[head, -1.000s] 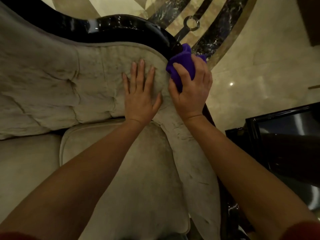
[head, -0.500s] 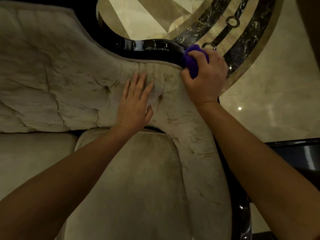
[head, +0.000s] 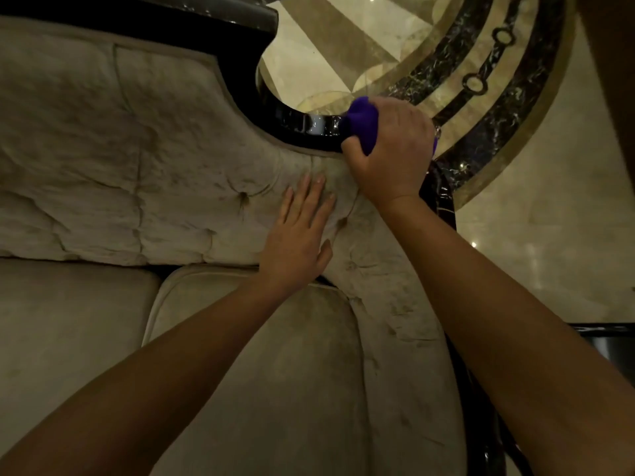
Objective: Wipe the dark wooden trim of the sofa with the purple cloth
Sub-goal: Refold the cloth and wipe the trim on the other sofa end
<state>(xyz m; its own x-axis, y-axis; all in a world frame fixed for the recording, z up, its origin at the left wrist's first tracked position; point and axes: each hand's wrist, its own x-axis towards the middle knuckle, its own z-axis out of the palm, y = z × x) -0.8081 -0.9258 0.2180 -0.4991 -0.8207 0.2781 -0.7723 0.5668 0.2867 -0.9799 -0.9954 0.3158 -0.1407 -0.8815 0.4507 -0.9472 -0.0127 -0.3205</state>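
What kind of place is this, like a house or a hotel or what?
Probably a formal lounge or lobby, in a hotel or a grand home; I can't tell which. The clues: a polished marble floor with curved dark inlay bands, and a tufted beige sofa edged in glossy dark wooden trim.

Beige tufted sofa (head: 103, 159), seat cushion (head: 275, 389), marble floor (head: 549, 235)
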